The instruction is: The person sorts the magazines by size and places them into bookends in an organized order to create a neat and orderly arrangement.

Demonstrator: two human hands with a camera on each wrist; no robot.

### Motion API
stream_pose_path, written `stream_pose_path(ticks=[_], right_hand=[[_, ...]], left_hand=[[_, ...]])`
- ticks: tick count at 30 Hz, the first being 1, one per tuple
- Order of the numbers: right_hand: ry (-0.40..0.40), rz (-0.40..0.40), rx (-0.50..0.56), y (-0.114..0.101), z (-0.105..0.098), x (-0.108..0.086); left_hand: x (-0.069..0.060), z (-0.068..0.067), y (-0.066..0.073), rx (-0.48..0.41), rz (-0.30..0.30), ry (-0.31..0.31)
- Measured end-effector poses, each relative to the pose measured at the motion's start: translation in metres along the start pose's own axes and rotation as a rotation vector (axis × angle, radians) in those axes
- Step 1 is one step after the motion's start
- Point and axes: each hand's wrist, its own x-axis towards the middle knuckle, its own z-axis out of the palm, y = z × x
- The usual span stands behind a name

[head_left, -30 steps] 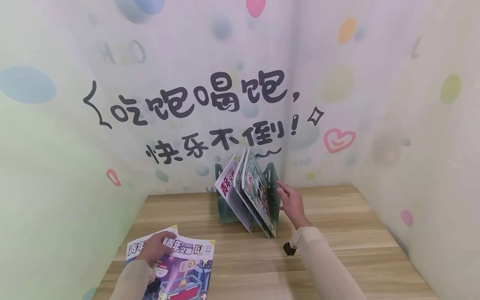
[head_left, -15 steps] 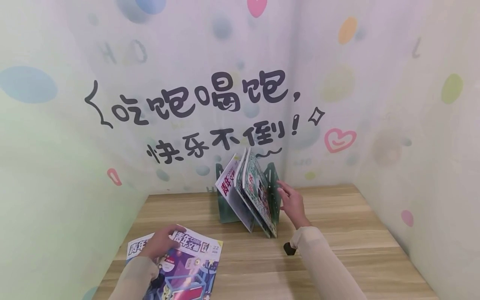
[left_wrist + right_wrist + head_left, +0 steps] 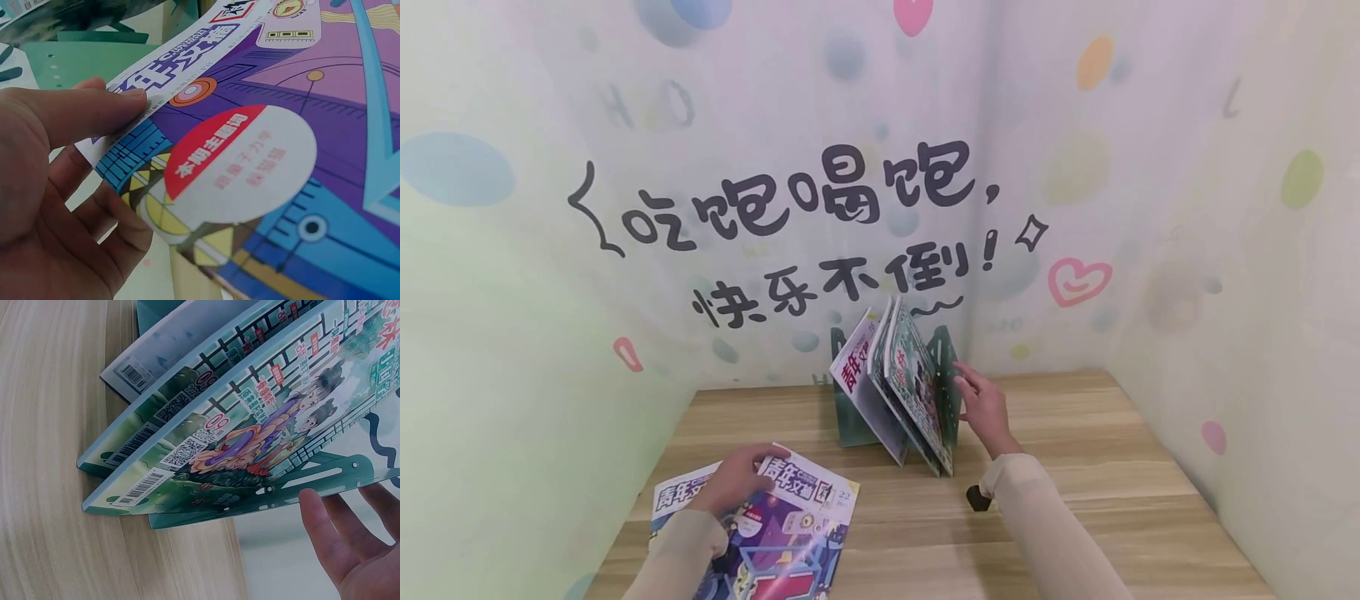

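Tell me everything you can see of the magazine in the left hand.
The magazine has a glossy, papery cover: purple Chinese title on white, "22" at top right, and purple-and-blue artwork with a red-and-white oval. The left hand pinches its left edge, thumb on the cover, fingers beneath. In the head view, it partly overlaps another magazine.

The left sleeve [image 3: 679,546] and right sleeve [image 3: 1048,521] are plain, long and cream; a small black block [image 3: 977,497] adjoins the right cuff [image 3: 1006,472].
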Motion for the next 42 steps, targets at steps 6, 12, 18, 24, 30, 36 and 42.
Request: stream_pose_path(ticks=[6, 12, 18, 24, 30, 36, 42], right_hand=[[0.001, -0.006, 0.003, -0.001, 0.000, -0.001], [0.000, -0.002, 0.008, -0.003, -0.001, -0.002], [0.002, -0.004, 0.009, -0.003, -0.001, -0.002], [0.018, -0.025, 0.002, -0.001, 0.000, 0.000], [0.020, -0.031, -0.003, -0.001, 0.001, 0.000], [0.020, -0.034, -0.004, -0.001, 0.001, -0.001], [0.025, -0.034, -0.012, -0.001, 0.000, -0.001]], left_hand=[[0.001, 0.001, 0.009, 0.055, 0.034, -0.001], [0.001, 0.001, 0.016, 0.085, 0.049, 0.000], [0.001, 0.001, 0.025, 0.083, 0.038, 0.000], [0.001, 0.002, 0.032, 0.061, 0.036, -0.003], [-0.001, 0.002, 0.039, 0.075, 0.056, 0.009], [-0.003, 0.002, 0.044, 0.067, 0.072, 0.013], [-0.003, 0.002, 0.048, 0.075, 0.081, 0.014]])
